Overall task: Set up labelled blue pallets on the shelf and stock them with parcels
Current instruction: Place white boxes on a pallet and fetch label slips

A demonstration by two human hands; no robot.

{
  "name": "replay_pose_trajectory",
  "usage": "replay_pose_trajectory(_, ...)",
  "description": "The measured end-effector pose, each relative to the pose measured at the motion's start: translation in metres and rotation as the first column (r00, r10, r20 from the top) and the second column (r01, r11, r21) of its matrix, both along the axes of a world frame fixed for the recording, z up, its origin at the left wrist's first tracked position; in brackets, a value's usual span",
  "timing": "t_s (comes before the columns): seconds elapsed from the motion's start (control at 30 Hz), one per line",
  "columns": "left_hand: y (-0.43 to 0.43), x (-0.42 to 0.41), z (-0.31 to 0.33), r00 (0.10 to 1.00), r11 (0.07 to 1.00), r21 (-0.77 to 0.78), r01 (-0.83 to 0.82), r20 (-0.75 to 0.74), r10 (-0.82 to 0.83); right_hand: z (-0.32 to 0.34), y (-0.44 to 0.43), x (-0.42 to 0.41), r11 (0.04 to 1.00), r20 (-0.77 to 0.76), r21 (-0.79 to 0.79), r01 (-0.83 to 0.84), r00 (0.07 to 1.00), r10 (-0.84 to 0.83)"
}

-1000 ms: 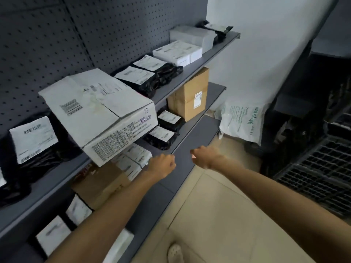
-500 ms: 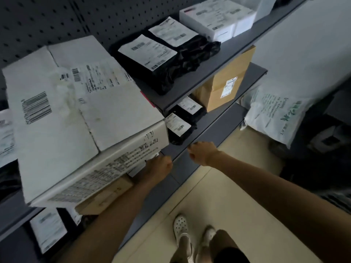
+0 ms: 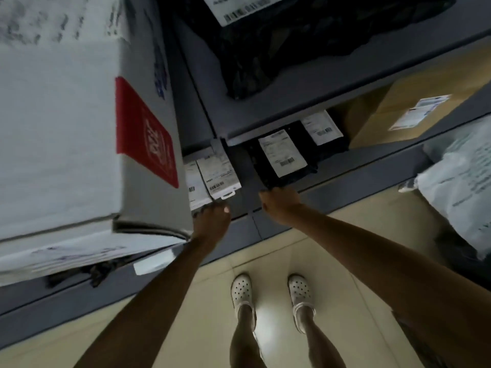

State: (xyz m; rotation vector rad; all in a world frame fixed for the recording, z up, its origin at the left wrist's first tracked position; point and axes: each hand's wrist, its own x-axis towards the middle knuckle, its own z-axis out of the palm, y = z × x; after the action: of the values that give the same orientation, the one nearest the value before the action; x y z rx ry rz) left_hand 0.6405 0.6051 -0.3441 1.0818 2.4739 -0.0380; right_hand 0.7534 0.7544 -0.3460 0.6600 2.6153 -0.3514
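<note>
Glossy black bag parcel (image 3: 279, 166) touched at near edge by right grip (image 3: 280, 205), flat white parcels (image 3: 218, 171) just beyond left grip (image 3: 211, 220), closure of neither discernible.

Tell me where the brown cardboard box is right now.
In the head view the brown cardboard box sits at upper right on the lower shelf, tucked under the upper shelf, right of two black labelled parcels.

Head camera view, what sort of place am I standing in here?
Most likely a parcel storeroom or courier pickup point: grey metal shelves hold black mailer bags with barcoded labels, a brown cardboard box carries a shipping label, and a large white carton sits at the left.
</note>
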Motion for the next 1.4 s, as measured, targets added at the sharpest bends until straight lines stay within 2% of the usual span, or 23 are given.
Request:
replay_pose_trajectory(0.07, -0.005, -0.01, -0.023, 0.994, 0.996, 0.079, -0.037, -0.104, 0.046, -0.017, 0.006, -0.006, 1.0, -0.056, -0.022, -0.006, 0.998, 0.005)
replay_pose_trajectory(0.13, -0.009, -0.016, -0.042, 0.994, 0.988, 0.135, -0.077, -0.072, 0.087, -0.032, 0.013, -0.014, 0.998, -0.093, -0.06, 0.006, 0.996, -0.011)
replay_pose_trajectory(0.27, -0.002, -0.036, -0.072, 0.976, 0.974, 0.105, -0.203, -0.064, 0.21, -0.064, 0.029, -0.042, 0.951, -0.061, -0.301, 0.065, 0.994, -0.087)
replay_pose_trajectory(0.37, 0.002, -0.044, -0.089, 0.949, 0.949, 0.02, -0.316, 0.015, 0.316, -0.072, 0.034, -0.067, 0.842, -0.05, -0.512, 0.17, 0.973, -0.227)
replay_pose_trajectory(0.5, 0.0, -0.038, -0.098, 0.939, 0.939, 0.022, -0.344, -0.013, 0.345, -0.09, 0.029, -0.091, 0.641, 0.025, -0.705, 0.304, 0.914, -0.405)
replay_pose_trajectory(0.6, -0.004, -0.012, -0.096, 0.944, 0.942, 0.07, -0.328, -0.013, 0.329, -0.097, 0.014, -0.082, 0.603, -0.067, -0.736, 0.308, 0.853, -0.517)
replay_pose_trajectory(0.7, -0.017, 0.021, -0.097, 0.939, 0.919, 0.204, -0.338, 0.008, 0.343, -0.095, 0.004, -0.046, 0.65, -0.121, -0.653, 0.389, 0.794, -0.596)
replay_pose_trajectory(0.83, -0.037, 0.054, -0.102, 0.945, 0.849, 0.417, -0.325, 0.099, 0.313, -0.111, 0.006, 0.001, 0.678, -0.13, -0.588, 0.442, 0.775, -0.619)
replay_pose_trajectory(0.9, -0.041, 0.055, -0.102, 0.885, 0.724, 0.515, -0.458, 0.19, 0.425, -0.114, 0.007, 0.008, 0.683, -0.141, -0.575, 0.45, 0.768, -0.625)
replay_pose_trajectory(0.97, -0.041, 0.048, -0.104, 0.734, 0.53, 0.534, -0.659, 0.301, 0.609, -0.114, 0.008, 0.006, 0.658, -0.137, -0.613, 0.437, 0.762, -0.633)
replay_pose_trajectory(1.03, -0.039, 0.038, -0.108, 0.547, 0.364, 0.44, -0.821, 0.424, 0.722, -0.114, 0.006, 0.0, 0.645, -0.149, -0.651, 0.4, 0.766, -0.625)
replay_pose_trajectory(1.07, -0.036, 0.036, -0.107, 0.471, 0.323, 0.36, -0.875, 0.48, 0.74, -0.113, 0.003, -0.003, 0.629, -0.144, -0.666, 0.401, 0.758, -0.636)
replay_pose_trajectory(1.13, -0.033, 0.04, -0.107, 0.382, 0.293, 0.245, -0.924, 0.545, 0.747, -0.111, -0.004, -0.002, 0.575, -0.121, -0.689, 0.442, 0.712, -0.691)
replay_pose_trajectory(1.23, -0.038, 0.059, -0.105, 0.296, 0.223, 0.195, -0.955, 0.633, 0.715, -0.11, -0.018, 0.014, 0.506, -0.134, -0.728, 0.463, 0.628, -0.767)
replay_pose_trajectory(1.33, -0.048, 0.074, -0.098, 0.286, 0.265, 0.125, -0.956, 0.596, 0.75, -0.111, -0.021, 0.031, 0.509, -0.113, -0.743, 0.435, 0.668, -0.735)
replay_pose_trajectory(1.4, -0.053, 0.074, -0.088, 0.309, 0.298, 0.114, -0.948, 0.56, 0.768, -0.1, -0.018, 0.034, 0.472, -0.04, -0.773, 0.424, 0.71, -0.704)
